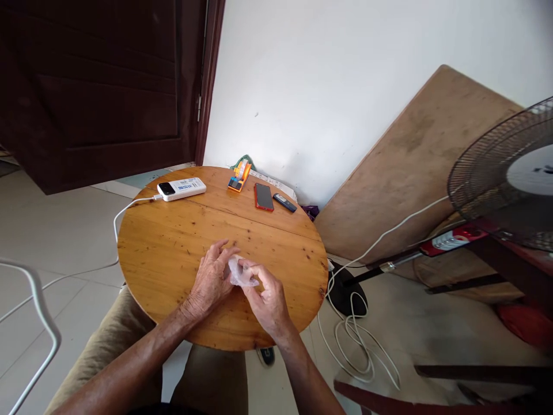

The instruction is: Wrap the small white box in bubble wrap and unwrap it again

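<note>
Over the near middle of a round wooden table, both hands meet at a small, crumpled, translucent piece of plastic film. My right hand pinches it between thumb and curled fingers. On its other side, my left hand grips the film's edge with the thumb side, its index and middle fingers raised and bent. The lower fingers of the left hand are partly hidden, as is whatever the film may cover.
At the table's far side are a white power bank with a cable, an orange tape dispenser, a red-edged phone and a small dark device. A fan and coiled white cable stand to the right.
</note>
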`<action>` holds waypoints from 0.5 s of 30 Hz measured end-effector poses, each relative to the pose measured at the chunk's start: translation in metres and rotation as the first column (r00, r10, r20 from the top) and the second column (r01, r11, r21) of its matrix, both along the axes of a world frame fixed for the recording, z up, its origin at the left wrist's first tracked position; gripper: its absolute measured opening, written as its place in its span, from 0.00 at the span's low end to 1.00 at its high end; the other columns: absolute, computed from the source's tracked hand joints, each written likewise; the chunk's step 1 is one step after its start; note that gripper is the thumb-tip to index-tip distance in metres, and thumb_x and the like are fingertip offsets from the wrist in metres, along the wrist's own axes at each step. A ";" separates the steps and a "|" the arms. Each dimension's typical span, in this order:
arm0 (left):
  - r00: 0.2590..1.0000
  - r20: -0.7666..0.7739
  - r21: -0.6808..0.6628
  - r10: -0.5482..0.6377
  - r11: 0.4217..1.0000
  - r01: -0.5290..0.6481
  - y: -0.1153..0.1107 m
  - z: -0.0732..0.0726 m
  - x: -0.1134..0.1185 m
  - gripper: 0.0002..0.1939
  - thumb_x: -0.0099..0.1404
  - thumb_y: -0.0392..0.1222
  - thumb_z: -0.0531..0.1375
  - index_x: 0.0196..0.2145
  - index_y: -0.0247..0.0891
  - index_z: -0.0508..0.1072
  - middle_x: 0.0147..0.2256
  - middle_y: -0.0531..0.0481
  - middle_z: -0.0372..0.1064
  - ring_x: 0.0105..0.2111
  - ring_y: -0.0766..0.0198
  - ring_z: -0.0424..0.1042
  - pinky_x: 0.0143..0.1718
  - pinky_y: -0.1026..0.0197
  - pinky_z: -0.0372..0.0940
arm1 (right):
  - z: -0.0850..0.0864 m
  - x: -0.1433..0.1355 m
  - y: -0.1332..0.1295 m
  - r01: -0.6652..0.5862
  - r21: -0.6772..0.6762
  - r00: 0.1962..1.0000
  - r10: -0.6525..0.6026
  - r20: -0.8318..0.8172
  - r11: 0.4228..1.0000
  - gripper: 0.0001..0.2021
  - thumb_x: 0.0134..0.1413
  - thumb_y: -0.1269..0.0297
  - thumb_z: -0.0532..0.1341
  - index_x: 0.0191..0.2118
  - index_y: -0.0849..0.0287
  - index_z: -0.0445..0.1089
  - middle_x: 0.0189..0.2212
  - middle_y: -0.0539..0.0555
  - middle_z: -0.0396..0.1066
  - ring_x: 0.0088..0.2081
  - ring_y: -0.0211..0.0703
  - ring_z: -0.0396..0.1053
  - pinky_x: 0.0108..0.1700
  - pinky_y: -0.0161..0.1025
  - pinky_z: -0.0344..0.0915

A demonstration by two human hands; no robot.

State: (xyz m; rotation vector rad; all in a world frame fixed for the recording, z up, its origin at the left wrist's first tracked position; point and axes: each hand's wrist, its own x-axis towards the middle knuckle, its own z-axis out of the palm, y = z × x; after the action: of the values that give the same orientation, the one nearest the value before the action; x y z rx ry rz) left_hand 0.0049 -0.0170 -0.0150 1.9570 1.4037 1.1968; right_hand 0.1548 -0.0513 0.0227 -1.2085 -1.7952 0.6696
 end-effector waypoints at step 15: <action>0.914 -0.172 0.001 -0.367 0.928 0.373 -0.002 0.017 -0.044 0.31 0.57 0.29 0.59 0.58 0.44 0.67 0.65 0.41 0.55 0.63 0.50 0.60 0.59 0.48 0.63 | -0.013 0.006 -0.002 -0.105 0.223 0.991 0.084 0.102 0.969 0.10 0.54 0.77 0.56 0.35 0.53 0.65 0.51 0.57 0.73 0.57 0.46 0.68 0.57 0.48 0.66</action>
State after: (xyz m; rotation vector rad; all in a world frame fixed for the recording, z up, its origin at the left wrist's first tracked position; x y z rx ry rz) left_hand -0.0390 -0.0185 0.0016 2.2653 1.0231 0.9003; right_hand 0.1611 -0.0537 0.0101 -1.0191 -1.9568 0.4521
